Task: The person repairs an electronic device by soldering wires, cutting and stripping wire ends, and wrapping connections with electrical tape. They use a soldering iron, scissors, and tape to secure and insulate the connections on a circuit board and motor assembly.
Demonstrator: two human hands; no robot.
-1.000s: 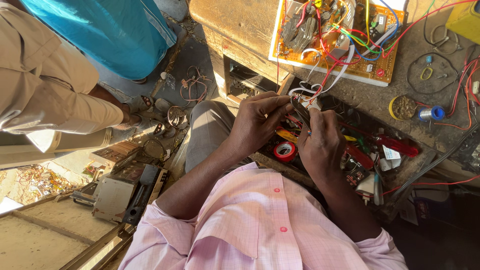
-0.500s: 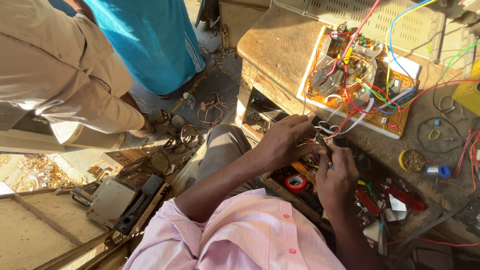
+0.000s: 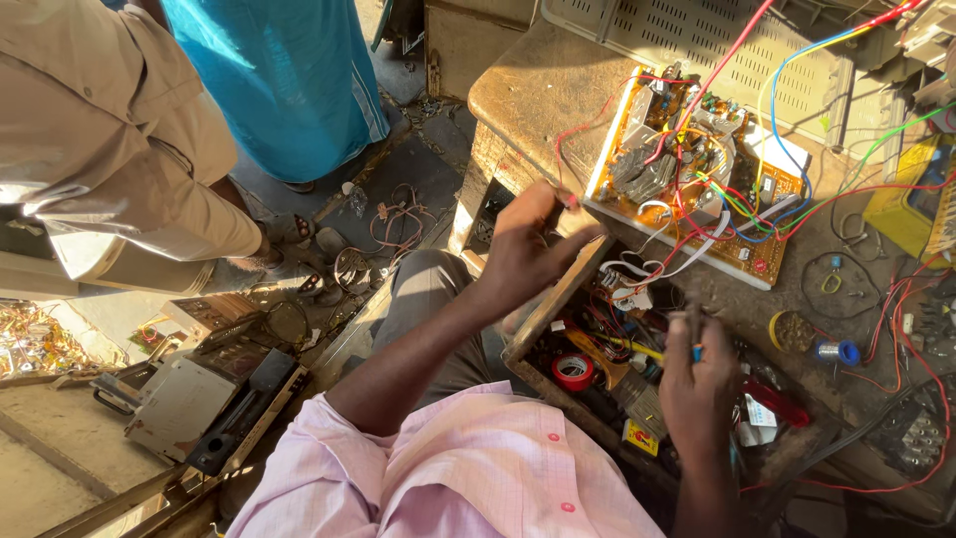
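From the head view, your left hand (image 3: 528, 249) pinches a small pink-tipped piece above the wooden drawer's (image 3: 558, 299) edge. Your right hand (image 3: 702, 384) grips a blue-handled tool over the drawer, near the orange circuit board (image 3: 687, 179) with coloured wires. Hands are apart.

Red tape roll (image 3: 573, 371), yellow meter (image 3: 911, 204), blue garment (image 3: 284, 80), grey casing (image 3: 179, 403)

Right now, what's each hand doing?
Left hand: fingers closed, pinching something small; what, cannot be told.
Right hand: closed on a thin tool over the open drawer.
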